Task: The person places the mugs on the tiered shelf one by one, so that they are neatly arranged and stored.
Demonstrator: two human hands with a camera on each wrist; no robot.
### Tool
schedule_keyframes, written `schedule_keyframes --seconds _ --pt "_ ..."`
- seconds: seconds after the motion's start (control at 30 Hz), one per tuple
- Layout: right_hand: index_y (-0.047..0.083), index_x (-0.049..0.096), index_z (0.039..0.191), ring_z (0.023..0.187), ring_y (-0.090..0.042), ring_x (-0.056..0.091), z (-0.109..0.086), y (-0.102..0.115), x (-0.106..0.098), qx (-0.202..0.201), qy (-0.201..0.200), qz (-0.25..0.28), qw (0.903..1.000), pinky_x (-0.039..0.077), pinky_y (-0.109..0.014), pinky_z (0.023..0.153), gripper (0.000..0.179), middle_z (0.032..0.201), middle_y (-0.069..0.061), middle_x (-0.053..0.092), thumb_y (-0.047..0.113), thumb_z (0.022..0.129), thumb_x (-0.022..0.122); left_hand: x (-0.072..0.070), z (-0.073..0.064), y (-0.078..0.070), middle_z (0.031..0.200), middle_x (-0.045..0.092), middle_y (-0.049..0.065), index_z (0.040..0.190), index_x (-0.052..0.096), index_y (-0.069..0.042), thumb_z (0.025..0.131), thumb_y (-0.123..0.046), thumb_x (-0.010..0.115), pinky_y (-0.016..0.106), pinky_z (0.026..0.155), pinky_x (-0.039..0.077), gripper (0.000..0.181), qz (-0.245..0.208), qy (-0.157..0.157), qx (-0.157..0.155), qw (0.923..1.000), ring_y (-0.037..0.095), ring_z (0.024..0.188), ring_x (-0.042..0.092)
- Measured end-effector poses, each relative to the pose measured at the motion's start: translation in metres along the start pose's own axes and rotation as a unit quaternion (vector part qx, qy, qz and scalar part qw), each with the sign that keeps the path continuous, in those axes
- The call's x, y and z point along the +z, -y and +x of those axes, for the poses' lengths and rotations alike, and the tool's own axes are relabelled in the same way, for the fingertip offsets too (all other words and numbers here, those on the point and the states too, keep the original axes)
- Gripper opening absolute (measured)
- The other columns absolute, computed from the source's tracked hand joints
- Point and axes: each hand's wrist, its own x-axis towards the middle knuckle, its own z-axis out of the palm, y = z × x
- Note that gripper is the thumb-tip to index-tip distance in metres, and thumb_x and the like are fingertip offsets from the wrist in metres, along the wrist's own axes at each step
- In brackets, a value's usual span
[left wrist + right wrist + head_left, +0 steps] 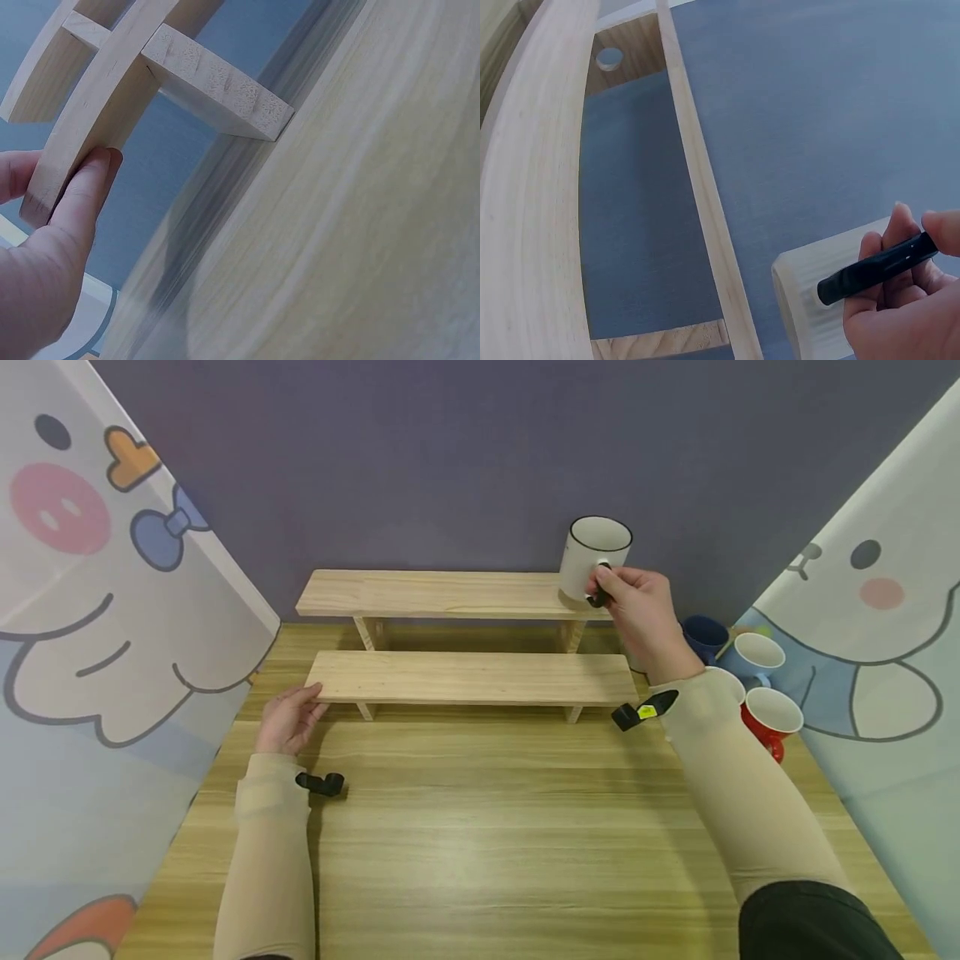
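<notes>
A white mug (581, 560) with a black rim is at the right end of the upper board (450, 592) of a two-tier wooden stand. My right hand (641, 618) grips it by its black handle (870, 268). Whether the mug's base touches the board, I cannot tell. At the left end of the lower board (472, 677), my left hand (288, 720) pinches the wood; in the left wrist view the fingers (86, 191) lie against the board's underside.
Right of the stand sit a dark blue mug (705, 633), a light blue mug (757, 653) and a red mug (772, 714), white inside. Another white rim (726, 681) shows partly behind my right sleeve. Cartoon-printed panels flank the wood-grain table (450, 843), and a grey wall (420, 460) stands behind.
</notes>
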Motion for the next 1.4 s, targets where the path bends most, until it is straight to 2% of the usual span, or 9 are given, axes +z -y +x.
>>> schedule_keyframes --seconds 0.17,0.33,0.6,0.73,0.87,1.1,1.2,1.33,1.4 --pt "-0.013 0.071 0.097 0.088 -0.021 0.06 0.009 -0.007 0.005 -0.006 -0.019 0.0 0.9998 0.052 -0.028 0.079 0.022 0.085 -0.01 0.068 0.008 0.1 0.067 0.001 0.002 0.0 0.097 0.067 0.013 0.111 0.059 0.003 0.097 0.003 0.068 0.022 0.083 0.059 0.017 0.006 -0.008 -0.001 0.9999 0.018 0.084 0.07" --pt "-0.015 0.07 0.098 0.087 -0.02 0.061 0.013 -0.012 0.003 0.004 -0.028 0.006 0.9996 0.053 -0.028 0.08 0.022 0.084 -0.009 0.069 0.006 0.1 0.066 0.001 0.002 0.0 0.094 0.067 0.012 0.108 0.061 0.003 0.097 0.003 0.068 0.022 0.08 0.06 0.013 0.007 -0.006 -0.002 1.0 0.017 0.08 0.069" --pt "-0.011 0.072 0.096 0.093 -0.024 0.059 0.014 -0.015 -0.003 0.034 0.019 -0.001 0.9992 0.05 -0.032 0.083 0.023 0.09 -0.012 0.068 0.011 0.1 0.067 -0.001 0.001 0.001 0.095 0.066 0.011 0.107 0.062 0.003 0.096 0.002 0.069 0.022 0.081 0.06 0.014 0.009 -0.012 0.003 0.9999 0.017 0.08 0.068" --pt "-0.013 0.07 0.103 0.096 -0.024 0.058 0.014 -0.012 -0.006 0.05 0.035 -0.01 0.9981 0.051 -0.032 0.084 0.026 0.094 -0.012 0.068 0.013 0.101 0.067 -0.001 0.002 0.001 0.095 0.067 0.011 0.109 0.061 0.003 0.096 0.002 0.07 0.022 0.082 0.059 0.016 0.008 -0.014 0.001 0.9999 0.017 0.081 0.069" --pt "-0.016 0.067 0.111 0.1 -0.024 0.057 0.013 -0.011 -0.01 0.063 0.038 -0.023 0.997 0.05 -0.03 0.085 0.033 0.097 -0.012 0.068 0.016 0.101 0.067 0.0 0.002 0.0 0.096 0.068 0.012 0.109 0.062 0.003 0.097 0.003 0.069 0.023 0.083 0.059 0.014 0.001 -0.007 -0.002 1.0 0.017 0.082 0.069" --pt "-0.015 0.068 0.113 0.102 -0.023 0.058 0.012 -0.009 -0.011 0.069 0.025 -0.023 0.997 0.051 -0.03 0.084 0.036 0.102 -0.014 0.067 0.018 0.098 0.072 -0.001 0.004 0.001 0.097 0.068 0.013 0.105 0.063 0.004 0.097 0.005 0.067 0.024 0.084 0.059 0.008 -0.007 0.004 0.0 1.0 0.018 0.083 0.069" --pt "-0.013 0.068 0.115 0.1 -0.022 0.055 0.01 -0.008 -0.012 0.069 0.013 -0.052 0.9962 0.049 -0.031 0.083 0.042 0.108 -0.016 0.066 0.023 0.096 0.074 -0.001 0.004 0.001 0.097 0.067 0.013 0.104 0.064 0.004 0.097 0.005 0.067 0.024 0.083 0.059 0.007 -0.011 0.004 -0.002 0.9999 0.019 0.083 0.069" --pt "-0.006 0.066 0.123 0.107 -0.021 0.057 0.003 -0.005 -0.015 0.065 -0.01 -0.121 0.9905 0.051 -0.029 0.095 0.047 0.119 -0.011 0.062 0.031 0.095 0.075 -0.001 0.003 0.001 0.096 0.067 0.013 0.104 0.064 0.005 0.097 0.005 0.067 0.023 0.082 0.06 0.007 -0.01 0.003 -0.005 0.9999 0.018 0.081 0.069" --pt "-0.003 0.065 0.127 0.113 -0.022 0.058 -0.002 -0.004 -0.018 0.053 -0.02 -0.154 0.9865 0.051 -0.032 0.101 0.048 0.122 -0.01 0.062 0.032 0.095 0.075 -0.001 0.003 0.001 0.095 0.067 0.013 0.104 0.064 0.004 0.097 0.004 0.067 0.023 0.083 0.059 0.008 -0.007 0.002 -0.006 1.0 0.018 0.082 0.069"
